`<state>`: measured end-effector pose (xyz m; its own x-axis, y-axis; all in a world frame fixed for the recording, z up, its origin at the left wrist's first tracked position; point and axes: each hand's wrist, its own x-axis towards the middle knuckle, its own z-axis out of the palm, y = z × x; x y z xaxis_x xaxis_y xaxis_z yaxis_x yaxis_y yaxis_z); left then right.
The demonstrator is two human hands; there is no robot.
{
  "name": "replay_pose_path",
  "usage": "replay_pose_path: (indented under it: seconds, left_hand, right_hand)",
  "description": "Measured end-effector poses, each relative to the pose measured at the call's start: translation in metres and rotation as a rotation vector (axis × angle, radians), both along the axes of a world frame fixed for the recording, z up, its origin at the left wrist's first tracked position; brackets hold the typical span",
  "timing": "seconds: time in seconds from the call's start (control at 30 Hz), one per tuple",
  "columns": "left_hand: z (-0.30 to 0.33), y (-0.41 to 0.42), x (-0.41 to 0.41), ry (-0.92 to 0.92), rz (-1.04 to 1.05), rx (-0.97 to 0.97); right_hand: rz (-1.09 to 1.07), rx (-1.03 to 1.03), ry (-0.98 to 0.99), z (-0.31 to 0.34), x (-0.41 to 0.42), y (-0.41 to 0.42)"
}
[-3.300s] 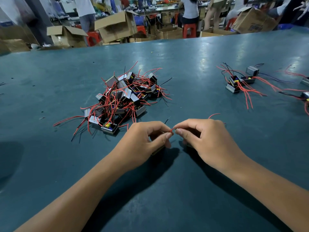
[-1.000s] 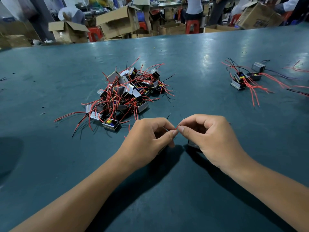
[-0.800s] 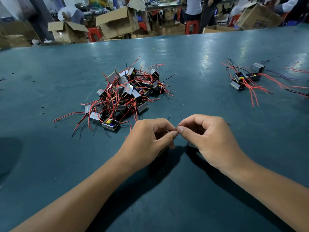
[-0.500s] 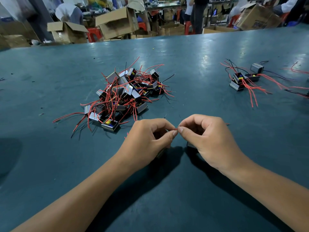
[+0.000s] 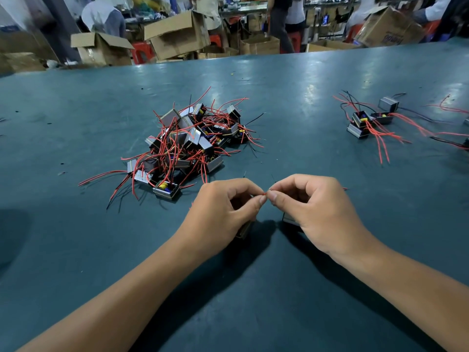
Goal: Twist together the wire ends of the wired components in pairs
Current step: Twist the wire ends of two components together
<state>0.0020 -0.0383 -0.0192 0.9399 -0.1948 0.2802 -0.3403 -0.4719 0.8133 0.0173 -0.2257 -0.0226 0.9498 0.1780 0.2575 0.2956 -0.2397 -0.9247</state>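
Observation:
My left hand [image 5: 223, 212] and my right hand [image 5: 312, 209] meet at their fingertips in front of me. Both pinch the ends of thin red wires [image 5: 266, 193] between thumb and forefinger. A small grey component [image 5: 289, 219] peeks out under my right hand, and another [image 5: 244, 229] shows below my left; most of each is hidden. A pile of wired components [image 5: 187, 143], small grey blocks with red and black leads, lies beyond my left hand on the dark green table [image 5: 76, 237].
A smaller group of components [image 5: 365, 123] with red leads lies at the right, more wires trailing to the right edge. Past the table's far edge stand open cardboard boxes [image 5: 175, 34], red stools and several people.
My hands have stayed together at the wire ends, with only slight finger movement. The loop of red wire seen beside my right hand 3.3 s ago is gone from sight.

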Motion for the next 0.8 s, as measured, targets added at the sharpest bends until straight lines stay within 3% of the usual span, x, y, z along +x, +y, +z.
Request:
replay_pose_path:
  seconds: [0.8]
  left_hand:
    - [0.0015,-0.0011,-0.0012,-0.001,-0.001,0.014]
  right_hand:
    - [0.023,-0.016,0.004,0.0022,-0.0018,-0.0022]
